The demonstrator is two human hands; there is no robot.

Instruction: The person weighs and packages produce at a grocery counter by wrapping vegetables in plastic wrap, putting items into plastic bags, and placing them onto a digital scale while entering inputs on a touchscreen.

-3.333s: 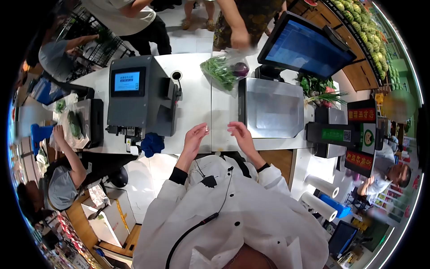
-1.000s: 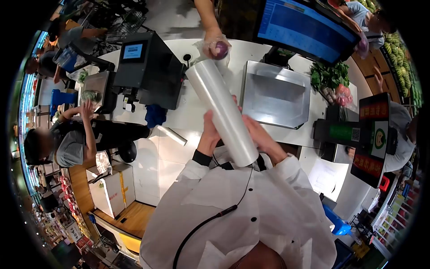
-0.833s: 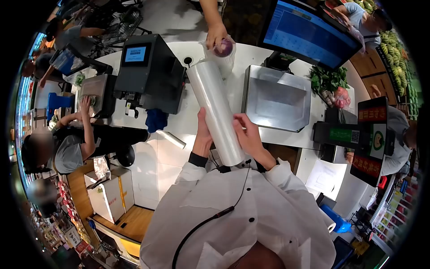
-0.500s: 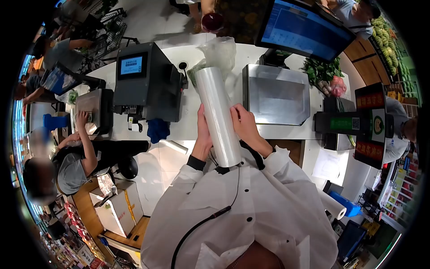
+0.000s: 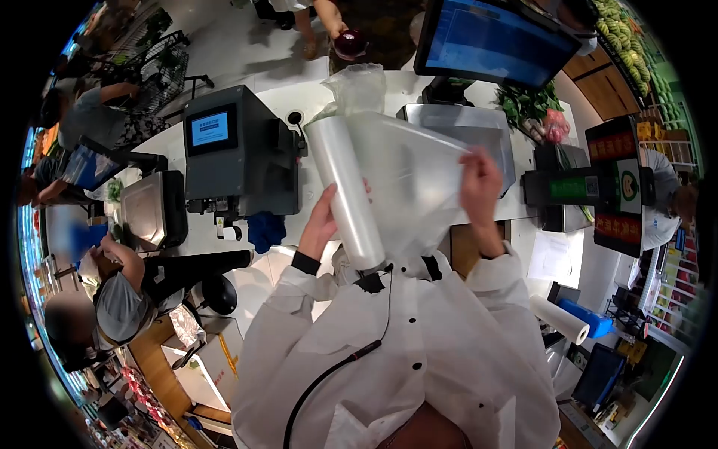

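Observation:
My left hand (image 5: 321,223) is closed around a roll of clear plastic bags (image 5: 342,191), held at a tilt in front of my chest. From the roll a see-through plastic sheet (image 5: 411,176) stretches out to the right. My right hand (image 5: 480,183), slightly blurred, is closed on the sheet's far edge. Behind the top of the roll, a translucent plastic bag (image 5: 360,88) lies on the white counter, its lower part hidden. A steel weighing plate (image 5: 456,116) sits behind the sheet and is partly covered by it.
A dark machine with a small screen (image 5: 224,142) stands left, a blue cloth (image 5: 265,230) below it. A large monitor (image 5: 493,37) stands at the back right, near leafy greens (image 5: 527,105). Across the counter a person's hand holds a dark red round item (image 5: 349,43). Another person works at left.
My right hand has moved right, away from the roll, drawing a plastic sheet off it. The roll has shifted slightly left in my left hand.

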